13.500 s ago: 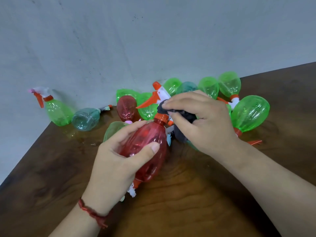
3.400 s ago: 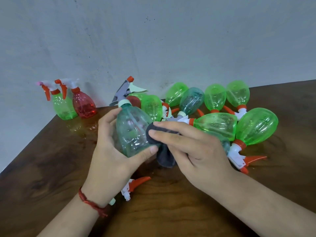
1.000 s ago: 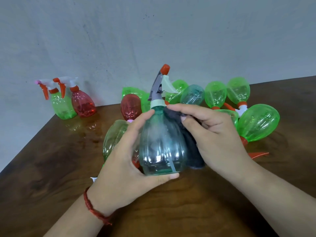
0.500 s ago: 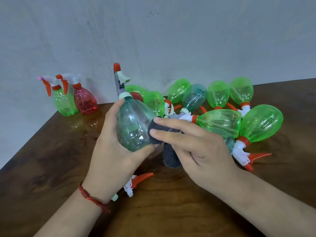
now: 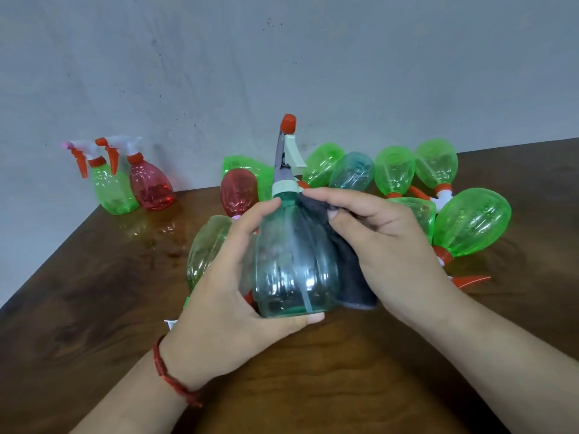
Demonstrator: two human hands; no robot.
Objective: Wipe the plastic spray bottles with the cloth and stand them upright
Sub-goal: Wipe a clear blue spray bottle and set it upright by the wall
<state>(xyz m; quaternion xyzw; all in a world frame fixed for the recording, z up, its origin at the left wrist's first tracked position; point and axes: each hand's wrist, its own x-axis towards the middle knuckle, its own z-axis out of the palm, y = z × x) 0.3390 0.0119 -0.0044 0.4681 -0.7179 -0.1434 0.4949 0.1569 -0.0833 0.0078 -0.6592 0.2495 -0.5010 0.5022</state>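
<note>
By the wall (image 5: 282,57) stand one green bottle (image 5: 114,192), one red bottle (image 5: 152,189).

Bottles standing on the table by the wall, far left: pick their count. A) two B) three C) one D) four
A: only a green bottle and a red bottle stand there, side by side; the teal bottle is held by the left hand while the right hand holds the cloth against it.

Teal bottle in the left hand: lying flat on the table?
No: the left hand holds the teal bottle upright, with the right hand pressing the dark cloth against its side.
</note>
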